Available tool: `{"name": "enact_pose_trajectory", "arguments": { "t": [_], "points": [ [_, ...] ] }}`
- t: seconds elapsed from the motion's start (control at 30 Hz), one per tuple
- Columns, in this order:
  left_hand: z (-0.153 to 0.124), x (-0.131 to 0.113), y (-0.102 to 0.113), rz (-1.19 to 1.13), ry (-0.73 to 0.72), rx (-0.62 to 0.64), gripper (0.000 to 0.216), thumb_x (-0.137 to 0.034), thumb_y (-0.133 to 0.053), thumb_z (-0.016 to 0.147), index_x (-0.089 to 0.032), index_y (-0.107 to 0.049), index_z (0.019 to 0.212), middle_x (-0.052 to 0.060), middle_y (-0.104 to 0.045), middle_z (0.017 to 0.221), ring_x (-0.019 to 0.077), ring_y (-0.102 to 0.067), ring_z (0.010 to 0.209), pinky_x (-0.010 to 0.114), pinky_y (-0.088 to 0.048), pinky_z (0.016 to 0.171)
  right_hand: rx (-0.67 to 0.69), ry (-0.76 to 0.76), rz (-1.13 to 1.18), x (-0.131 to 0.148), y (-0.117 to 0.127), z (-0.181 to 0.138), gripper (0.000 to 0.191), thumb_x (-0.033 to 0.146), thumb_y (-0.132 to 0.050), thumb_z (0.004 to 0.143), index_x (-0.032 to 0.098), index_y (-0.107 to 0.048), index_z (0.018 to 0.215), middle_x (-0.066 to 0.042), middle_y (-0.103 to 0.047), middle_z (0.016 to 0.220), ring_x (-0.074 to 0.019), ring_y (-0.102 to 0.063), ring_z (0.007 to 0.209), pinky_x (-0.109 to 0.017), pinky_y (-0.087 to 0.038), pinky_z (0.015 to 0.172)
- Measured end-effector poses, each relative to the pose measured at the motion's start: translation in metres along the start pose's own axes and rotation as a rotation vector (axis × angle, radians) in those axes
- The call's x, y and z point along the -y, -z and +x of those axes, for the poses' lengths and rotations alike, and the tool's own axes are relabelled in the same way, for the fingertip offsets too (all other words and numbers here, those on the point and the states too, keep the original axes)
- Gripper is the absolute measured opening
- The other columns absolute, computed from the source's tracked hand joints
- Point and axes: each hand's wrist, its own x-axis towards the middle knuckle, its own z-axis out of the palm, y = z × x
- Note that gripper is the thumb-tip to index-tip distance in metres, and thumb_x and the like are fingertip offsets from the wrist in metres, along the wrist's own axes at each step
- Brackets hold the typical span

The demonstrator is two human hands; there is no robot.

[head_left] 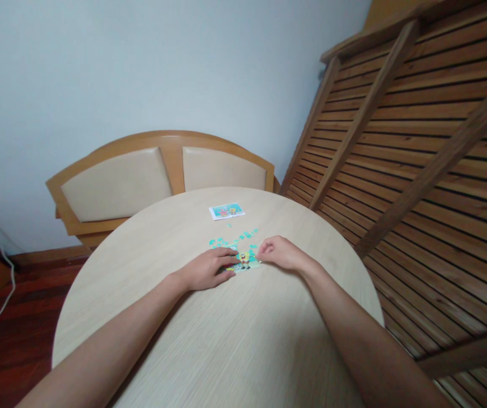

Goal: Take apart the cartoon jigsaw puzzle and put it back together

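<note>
A partly joined jigsaw puzzle [246, 262] with a yellow cartoon figure lies flat on the round table. My left hand [209, 268] rests palm down on its left side, fingers stretched out and apart, covering part of the picture. At the puzzle's right edge, my right hand [281, 253] has thumb and forefinger pinched together. A tiny bit of something shows at those fingertips, most likely a puzzle piece, too small to make out. Loose teal puzzle pieces [248, 234] are scattered just beyond both hands.
A picture card [227, 211] with the cartoon figures lies farther back on the pale table [175, 340]. Behind the table stands a padded wooden headboard [118, 181] against the wall. Slatted wood panels [396, 141] lean on the right. A white cable [12, 277] hangs at left.
</note>
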Motion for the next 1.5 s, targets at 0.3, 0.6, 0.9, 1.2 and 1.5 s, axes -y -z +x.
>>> {"name": "enact_pose_trajectory", "arguments": {
  "t": [0.3, 0.6, 0.9, 1.2, 1.5],
  "points": [
    [0.0, 0.001, 0.0, 0.002, -0.002, -0.001, 0.036, -0.035, -0.05, 0.1, -0.02, -0.062, 0.13, 0.013, -0.058, 0.137, 0.0255, -0.056, 0.126, 0.042, -0.045, 0.109, 0.012, -0.017, -0.116, -0.003, 0.001, 0.0, 0.015, 0.028, -0.074, 0.067, 0.015, -0.075, 0.075, -0.003, -0.072, 0.071, -0.0151, -0.061, 0.066, -0.023, -0.04, 0.057],
    [0.0, -0.001, 0.002, 0.01, -0.002, 0.009, 0.036, -0.035, -0.05, 0.099, -0.021, -0.062, 0.13, 0.013, -0.058, 0.138, 0.0258, -0.056, 0.126, 0.043, -0.046, 0.108, 0.011, 0.019, -0.183, -0.006, 0.009, 0.0, 0.023, 0.036, -0.067, 0.074, 0.016, -0.078, 0.072, -0.001, -0.072, 0.066, -0.0153, -0.06, 0.064, -0.023, -0.039, 0.057],
    [0.0, 0.0, 0.002, 0.035, 0.004, 0.025, 0.036, -0.035, -0.05, 0.099, -0.02, -0.062, 0.13, 0.013, -0.058, 0.138, 0.0255, -0.056, 0.126, 0.042, -0.046, 0.108, 0.023, -0.062, -0.185, -0.003, 0.009, -0.002, 0.017, 0.032, -0.073, 0.066, 0.015, -0.073, 0.07, -0.001, -0.068, 0.064, -0.0131, -0.056, 0.06, -0.022, -0.036, 0.052],
    [0.001, -0.007, 0.006, -0.054, -0.092, 0.007, 0.036, -0.034, -0.054, 0.095, -0.022, -0.065, 0.127, 0.012, -0.061, 0.133, 0.0255, -0.059, 0.122, 0.039, -0.047, 0.106, -0.244, -0.119, -0.173, -0.035, 0.042, 0.002, 0.018, 0.028, -0.069, 0.073, 0.014, -0.075, 0.082, -0.005, -0.071, 0.074, -0.0149, -0.06, 0.066, -0.024, -0.041, 0.058],
    [0.004, -0.018, 0.01, -0.139, -0.14, 0.045, 0.03, -0.029, -0.052, 0.096, -0.025, -0.068, 0.121, 0.007, -0.068, 0.126, 0.0228, -0.062, 0.118, 0.037, -0.048, 0.104, -0.172, -0.135, -0.167, -0.046, 0.038, 0.007, 0.024, 0.03, -0.073, 0.072, 0.014, -0.077, 0.089, -0.005, -0.073, 0.078, -0.0156, -0.062, 0.068, -0.025, -0.044, 0.062]
  ]
}}
